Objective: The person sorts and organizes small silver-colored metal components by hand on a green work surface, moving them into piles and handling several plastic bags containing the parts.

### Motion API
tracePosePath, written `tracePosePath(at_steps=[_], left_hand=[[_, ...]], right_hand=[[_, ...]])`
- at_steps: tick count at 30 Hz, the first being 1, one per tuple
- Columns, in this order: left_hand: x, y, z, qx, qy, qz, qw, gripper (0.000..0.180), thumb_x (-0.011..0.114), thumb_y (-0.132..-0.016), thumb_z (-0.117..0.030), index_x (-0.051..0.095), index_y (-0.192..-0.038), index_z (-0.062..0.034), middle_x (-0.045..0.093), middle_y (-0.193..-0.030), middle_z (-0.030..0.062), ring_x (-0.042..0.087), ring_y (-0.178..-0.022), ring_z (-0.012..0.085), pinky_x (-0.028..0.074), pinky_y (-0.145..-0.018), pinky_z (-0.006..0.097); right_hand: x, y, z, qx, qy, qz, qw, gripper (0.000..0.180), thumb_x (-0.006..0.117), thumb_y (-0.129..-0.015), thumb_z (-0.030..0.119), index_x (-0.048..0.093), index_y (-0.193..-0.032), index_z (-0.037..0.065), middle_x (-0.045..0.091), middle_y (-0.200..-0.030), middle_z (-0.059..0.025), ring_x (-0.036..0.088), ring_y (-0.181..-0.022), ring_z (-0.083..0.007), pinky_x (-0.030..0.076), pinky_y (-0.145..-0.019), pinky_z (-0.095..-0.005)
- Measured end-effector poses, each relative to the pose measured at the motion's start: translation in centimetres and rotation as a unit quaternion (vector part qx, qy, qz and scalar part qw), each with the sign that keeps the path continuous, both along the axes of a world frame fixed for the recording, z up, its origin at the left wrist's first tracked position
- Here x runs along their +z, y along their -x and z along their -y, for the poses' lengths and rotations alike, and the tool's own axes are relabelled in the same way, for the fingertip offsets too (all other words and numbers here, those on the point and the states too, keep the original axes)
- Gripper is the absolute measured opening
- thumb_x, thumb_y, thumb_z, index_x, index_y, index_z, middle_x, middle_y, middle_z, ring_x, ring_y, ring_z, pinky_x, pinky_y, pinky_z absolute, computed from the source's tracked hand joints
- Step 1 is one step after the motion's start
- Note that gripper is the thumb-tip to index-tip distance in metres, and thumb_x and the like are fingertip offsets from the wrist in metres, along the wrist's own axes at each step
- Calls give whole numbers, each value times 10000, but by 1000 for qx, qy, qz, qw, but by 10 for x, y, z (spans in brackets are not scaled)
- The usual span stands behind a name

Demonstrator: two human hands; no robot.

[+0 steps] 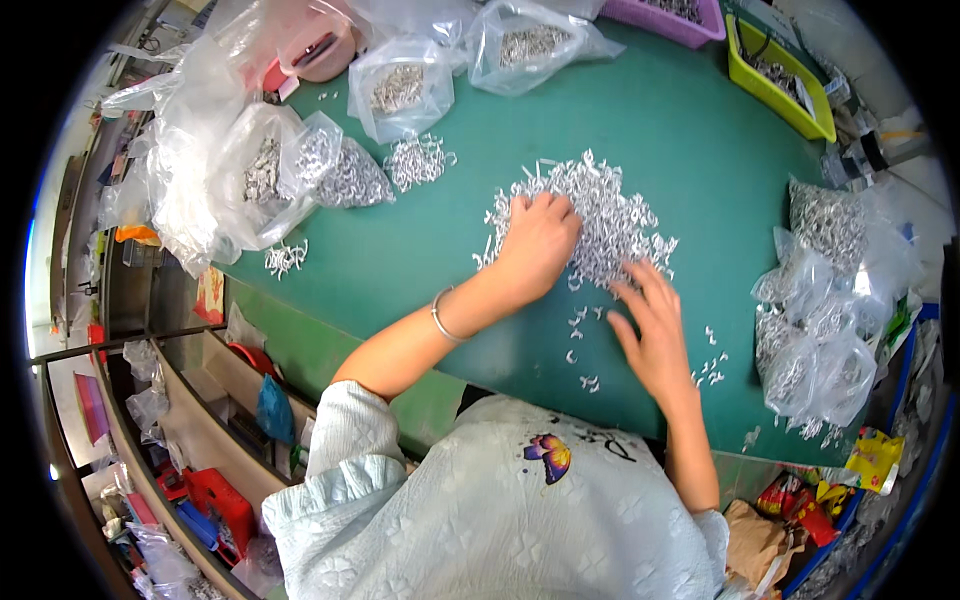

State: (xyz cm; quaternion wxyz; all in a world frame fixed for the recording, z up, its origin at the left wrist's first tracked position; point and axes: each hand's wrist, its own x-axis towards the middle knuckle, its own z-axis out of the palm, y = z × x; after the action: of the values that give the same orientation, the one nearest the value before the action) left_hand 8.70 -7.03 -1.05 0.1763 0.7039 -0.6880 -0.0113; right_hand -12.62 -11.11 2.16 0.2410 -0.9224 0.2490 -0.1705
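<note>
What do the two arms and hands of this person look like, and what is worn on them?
The left hand and right hand wear no gloves. A thin silver-coloured bangle circles the left forearm. The left sleeve is pale, textured and ruffled; less shows of the right sleeve, also pale.

**Colour all around our surface (725,150)**

At the far edge we see a purple basket (698,34), a lime basket (778,102) and, farther left, a pink bowl (332,66). Left of us, shelves (195,428) hold a blue bag (274,410) and a red container (226,505). Lower right, we spot a yellow packet (873,458).
</note>
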Motion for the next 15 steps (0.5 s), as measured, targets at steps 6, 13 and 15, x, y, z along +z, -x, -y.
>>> tracePosePath(at_steps=[6, 13, 15], left_hand=[[20, -14, 2, -11, 64, -129, 990, 90, 650, -821, -96, 646, -892, -40, 633, -865, 53, 593, -819, 226, 425, -734, 357], [49, -99, 75, 108, 13, -435, 894, 136, 585, -885, -52, 632, -927, 69, 688, -761, 95, 648, -679, 142, 507, -615, 264], [57, -133, 107, 143, 94, -481, 860, 189, 570, -884, -55, 622, -1003, 81, 690, -788, 104, 657, -671, 149, 520, -623, 266]], right_hand=[[134, 18, -18, 203, -79, -101, 971, 403, 648, -824, 173, 560, -1171, -13, 535, -1244, -183, 503, -1163, -360, 395, -982, -439], [272, 10, -45, 274, 240, -259, 894, 416, 509, -814, 162, 533, -1221, 81, 583, -1192, -128, 548, -1154, -307, 451, -937, -419], [288, 3, -51, 233, 261, -281, 894, 396, 500, -859, 185, 514, -1250, 123, 591, -1214, -104, 557, -1154, -299, 460, -920, -410]])
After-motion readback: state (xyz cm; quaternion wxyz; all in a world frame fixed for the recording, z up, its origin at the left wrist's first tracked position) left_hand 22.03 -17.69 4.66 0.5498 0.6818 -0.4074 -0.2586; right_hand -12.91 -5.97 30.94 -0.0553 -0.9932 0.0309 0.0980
